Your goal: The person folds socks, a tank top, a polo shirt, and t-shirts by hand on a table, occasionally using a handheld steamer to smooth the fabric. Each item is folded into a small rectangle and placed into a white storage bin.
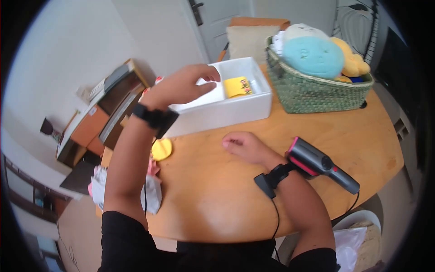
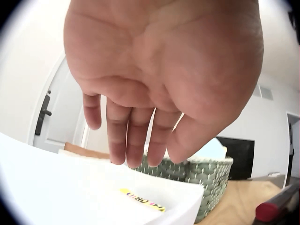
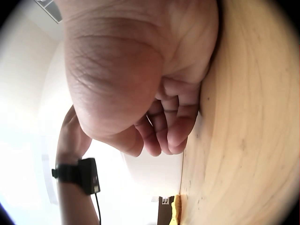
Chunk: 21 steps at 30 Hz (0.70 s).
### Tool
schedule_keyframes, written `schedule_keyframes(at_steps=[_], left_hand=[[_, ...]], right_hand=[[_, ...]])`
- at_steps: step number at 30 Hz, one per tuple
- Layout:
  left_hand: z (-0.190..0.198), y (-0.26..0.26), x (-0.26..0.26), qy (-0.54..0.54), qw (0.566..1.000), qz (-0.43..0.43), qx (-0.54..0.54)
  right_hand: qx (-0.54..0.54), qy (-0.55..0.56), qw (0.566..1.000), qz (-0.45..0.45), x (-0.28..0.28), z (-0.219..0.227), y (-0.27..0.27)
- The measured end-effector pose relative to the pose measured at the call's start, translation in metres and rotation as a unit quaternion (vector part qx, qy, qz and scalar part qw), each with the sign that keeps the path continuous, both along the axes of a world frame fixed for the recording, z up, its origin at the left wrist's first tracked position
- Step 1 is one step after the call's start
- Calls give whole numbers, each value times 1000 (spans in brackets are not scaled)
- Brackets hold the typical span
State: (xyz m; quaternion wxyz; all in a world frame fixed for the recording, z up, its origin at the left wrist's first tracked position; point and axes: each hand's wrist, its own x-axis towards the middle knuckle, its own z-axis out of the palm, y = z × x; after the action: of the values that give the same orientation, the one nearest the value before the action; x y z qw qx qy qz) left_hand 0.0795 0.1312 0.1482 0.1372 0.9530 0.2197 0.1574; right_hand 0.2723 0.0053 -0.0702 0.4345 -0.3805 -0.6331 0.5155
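The left hand [image 1: 183,86] hovers over the left part of a white box [image 1: 217,115], palm down; in the left wrist view its fingers [image 2: 136,136] hang loosely and hold nothing. Inside the box's right compartment lies a yellow packet [image 1: 237,86] with printed letters. On the wooden table [image 1: 204,181], in front of the box, rests the right hand [image 1: 247,147], its fingers loosely curled with nothing in them. What lies in the box's left part is mostly hidden by the left hand and arm.
A green woven basket [image 1: 317,97] of plush toys stands at the back right. Beside the right forearm lies a grey and pink corded appliance [image 1: 317,161]. A yellow round item [image 1: 161,149] and pale cloth [image 1: 153,195] lie at the left. A chair stands behind the box.
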Motion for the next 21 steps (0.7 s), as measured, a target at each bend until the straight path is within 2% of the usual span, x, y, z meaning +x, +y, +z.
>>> schedule_keyframes(at_steps=[1,3,4,6,7,9,10,12,15,16,17,19,21], left_hand=[[5,-18,-28,-17,1000,20,7],[13,-51,-84,26,993,107,-51],[4,-60,-110,25,991,121,-58],[-27,-72,-159,110,970,200,-79],[-52,-72,-185,125,971,199,-50],[-76,-89,-202,184,943,267,-73],[-89,-90,-206,180,943,270,-73],[-114,-88,-208,273,923,268,-44],[-130,-89,-198,257,930,263,15],[-140,-85,-194,267,937,216,64],[-137,-91,-182,264,937,216,66],[-132,-104,-155,364,902,231,1],[-132,-121,-141,350,910,223,2]], right_hand=[[-8,-2,1000,-6,-1,0,1],[-27,6,1000,4,-2,3,0],[-36,11,999,-11,-2,5,0],[-47,14,999,-2,-1,8,0],[-51,21,998,-6,-1,10,0],[-51,11,999,-3,0,11,-2],[-48,9,999,-11,1,11,-2],[-42,2,999,-16,1,12,-2],[-27,-4,999,-27,0,17,-5],[-23,-5,999,-28,0,18,-7],[-20,-5,999,-30,-1,18,-8],[-17,-15,999,-31,0,12,-6],[-18,-24,999,-33,-2,11,-9]])
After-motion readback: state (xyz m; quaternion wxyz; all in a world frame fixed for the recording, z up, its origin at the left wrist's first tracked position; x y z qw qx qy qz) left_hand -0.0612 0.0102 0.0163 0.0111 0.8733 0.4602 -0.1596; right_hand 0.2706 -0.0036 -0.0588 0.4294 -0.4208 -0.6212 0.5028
